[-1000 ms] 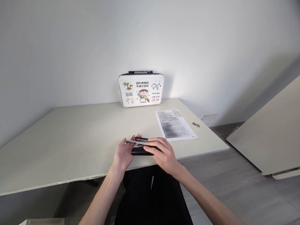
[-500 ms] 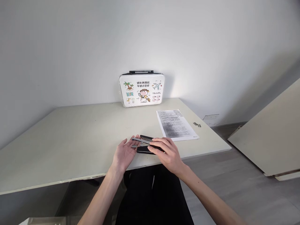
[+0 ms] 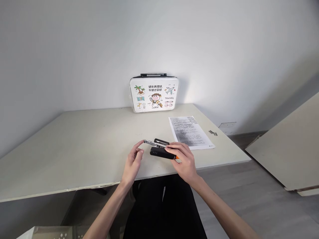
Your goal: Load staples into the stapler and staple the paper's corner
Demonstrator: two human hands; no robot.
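Observation:
A black stapler (image 3: pixel 161 153) with a bit of orange at its rear is spread apart above the near edge of the table, its metal staple channel (image 3: pixel 151 143) sticking out to the left between the two black halves. My right hand (image 3: pixel 183 158) is wrapped round the stapler's rear end. From the left, the stretched index finger of my left hand (image 3: pixel 132 165) touches the tip of the channel. Its thumb stands apart from that finger, and the other fingers are curled. No staple strip shows in my left hand; its palm is partly hidden.
A printed sheet (image 3: pixel 191 132) lies on the white table (image 3: pixel 99 149) to the right, with several loose staple strips (image 3: pixel 213 133) beyond it. Against the wall stands a white cartoon-printed case (image 3: pixel 154 94) with a black handle. A white panel (image 3: pixel 286 142) leans at the right.
My left hand has gone from palm up, with a staple strip at its fingers, to pointing at the channel tip. The stapler has tilted up in my right hand and the strip is out of sight.

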